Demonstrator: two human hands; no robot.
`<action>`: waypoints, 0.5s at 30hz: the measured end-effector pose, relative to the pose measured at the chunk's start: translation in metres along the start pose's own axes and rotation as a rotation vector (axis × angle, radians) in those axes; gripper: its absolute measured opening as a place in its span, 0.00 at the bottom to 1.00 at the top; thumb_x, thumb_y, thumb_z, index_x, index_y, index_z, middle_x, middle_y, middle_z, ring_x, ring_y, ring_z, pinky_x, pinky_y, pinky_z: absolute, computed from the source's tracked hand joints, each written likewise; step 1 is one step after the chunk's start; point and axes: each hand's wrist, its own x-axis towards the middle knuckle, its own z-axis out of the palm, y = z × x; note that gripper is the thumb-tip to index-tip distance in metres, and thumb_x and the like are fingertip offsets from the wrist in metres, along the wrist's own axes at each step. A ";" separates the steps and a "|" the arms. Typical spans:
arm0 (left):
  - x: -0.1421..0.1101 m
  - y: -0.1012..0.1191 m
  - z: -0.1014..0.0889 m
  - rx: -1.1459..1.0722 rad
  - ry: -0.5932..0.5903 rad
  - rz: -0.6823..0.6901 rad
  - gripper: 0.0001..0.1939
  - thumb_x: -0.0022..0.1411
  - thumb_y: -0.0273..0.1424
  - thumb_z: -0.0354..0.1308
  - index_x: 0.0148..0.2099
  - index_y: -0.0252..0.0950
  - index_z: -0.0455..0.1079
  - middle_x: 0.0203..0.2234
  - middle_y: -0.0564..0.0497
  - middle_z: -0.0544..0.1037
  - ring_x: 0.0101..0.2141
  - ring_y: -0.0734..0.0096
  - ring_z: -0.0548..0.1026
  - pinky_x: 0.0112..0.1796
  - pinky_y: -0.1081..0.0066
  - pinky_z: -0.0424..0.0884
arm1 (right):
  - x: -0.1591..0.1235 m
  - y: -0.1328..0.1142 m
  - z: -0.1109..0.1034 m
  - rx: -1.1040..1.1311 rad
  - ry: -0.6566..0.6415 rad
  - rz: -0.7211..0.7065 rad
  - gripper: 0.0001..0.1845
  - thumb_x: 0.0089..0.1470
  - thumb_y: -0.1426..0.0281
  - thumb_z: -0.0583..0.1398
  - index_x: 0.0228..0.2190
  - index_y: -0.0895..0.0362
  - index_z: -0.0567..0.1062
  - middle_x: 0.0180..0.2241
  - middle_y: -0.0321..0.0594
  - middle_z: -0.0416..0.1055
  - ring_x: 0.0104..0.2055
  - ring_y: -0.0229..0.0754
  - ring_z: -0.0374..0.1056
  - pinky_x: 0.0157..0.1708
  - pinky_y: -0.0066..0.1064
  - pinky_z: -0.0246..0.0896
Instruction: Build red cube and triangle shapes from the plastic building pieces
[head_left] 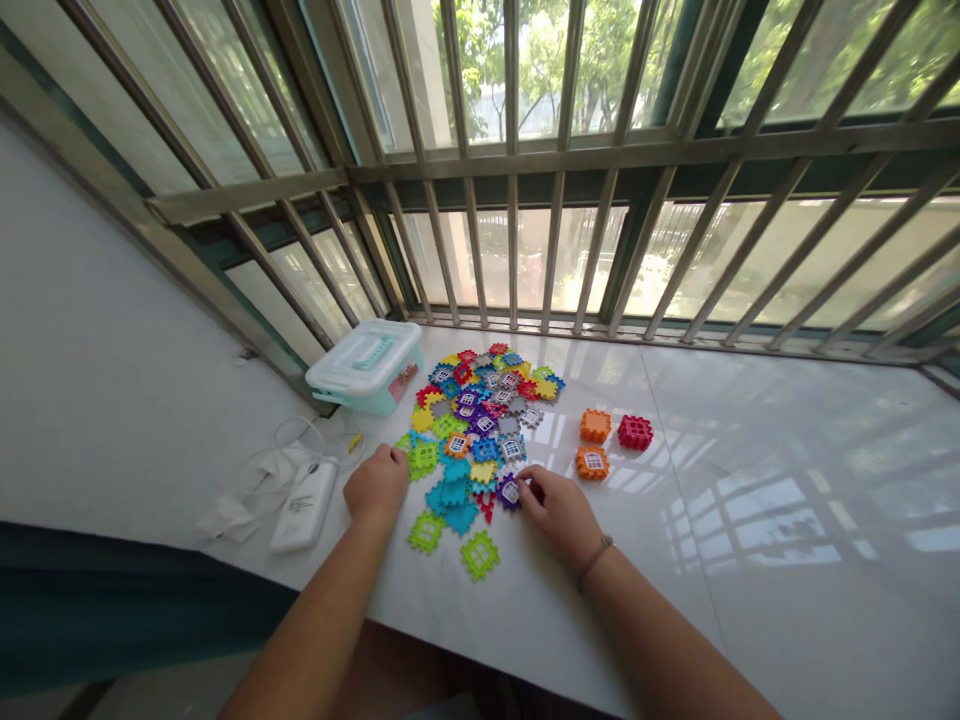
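A heap of colourful toothed plastic building tiles (pixel 484 423) lies in front of me, some with white window inserts. My left hand (pixel 377 483) rests at the heap's left side, curled closed beside a lime green tile (pixel 422 459); whatever its fingers hold, if anything, is hidden. At the heap's right edge my right hand (pixel 559 510) has its thumb and fingertips closed at the rim of a purple window tile (pixel 509 491). Several turquoise tiles (pixel 453 494) overlap between my hands. Nearer to me lie two separate lime green window tiles, one at the front (pixel 480 555).
Two orange tile stacks (pixel 595 426) and a red stack (pixel 635 432) stand to the right. A lidded plastic box (pixel 365 365) is at back left. A white power bank (pixel 304 505), cable and crumpled tissue (pixel 229 517) lie left. Barred windows close off the back.
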 end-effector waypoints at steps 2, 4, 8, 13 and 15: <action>0.000 0.000 0.000 -0.007 -0.005 -0.002 0.27 0.78 0.41 0.40 0.53 0.38 0.81 0.42 0.36 0.86 0.44 0.41 0.84 0.40 0.55 0.75 | 0.004 -0.006 -0.005 -0.041 0.035 0.014 0.09 0.70 0.64 0.60 0.44 0.51 0.80 0.32 0.35 0.81 0.34 0.41 0.74 0.37 0.31 0.59; 0.000 0.000 0.000 -0.015 -0.010 -0.005 0.28 0.78 0.41 0.40 0.54 0.38 0.81 0.42 0.35 0.86 0.43 0.41 0.84 0.40 0.55 0.75 | 0.012 -0.012 -0.010 -0.112 0.075 0.019 0.09 0.70 0.65 0.60 0.44 0.51 0.81 0.34 0.36 0.81 0.37 0.42 0.76 0.39 0.31 0.60; 0.000 -0.001 0.001 -0.029 -0.005 0.003 0.27 0.78 0.41 0.40 0.53 0.37 0.81 0.43 0.35 0.86 0.44 0.42 0.84 0.40 0.56 0.74 | 0.039 -0.024 -0.018 -0.303 0.112 -0.005 0.10 0.72 0.65 0.59 0.45 0.51 0.82 0.38 0.40 0.82 0.44 0.46 0.76 0.43 0.33 0.62; 0.000 -0.003 0.002 -0.040 -0.005 0.013 0.27 0.78 0.41 0.41 0.53 0.37 0.81 0.43 0.34 0.86 0.43 0.42 0.84 0.40 0.57 0.74 | 0.084 -0.034 -0.016 -0.447 0.016 0.018 0.13 0.74 0.64 0.57 0.49 0.51 0.82 0.45 0.43 0.84 0.48 0.46 0.76 0.47 0.33 0.63; 0.000 -0.003 0.002 -0.041 -0.005 0.016 0.27 0.78 0.41 0.41 0.53 0.37 0.81 0.43 0.35 0.86 0.43 0.42 0.84 0.40 0.57 0.73 | 0.100 -0.036 -0.012 -0.481 -0.018 0.037 0.14 0.74 0.65 0.56 0.49 0.51 0.82 0.47 0.44 0.84 0.49 0.46 0.76 0.47 0.33 0.63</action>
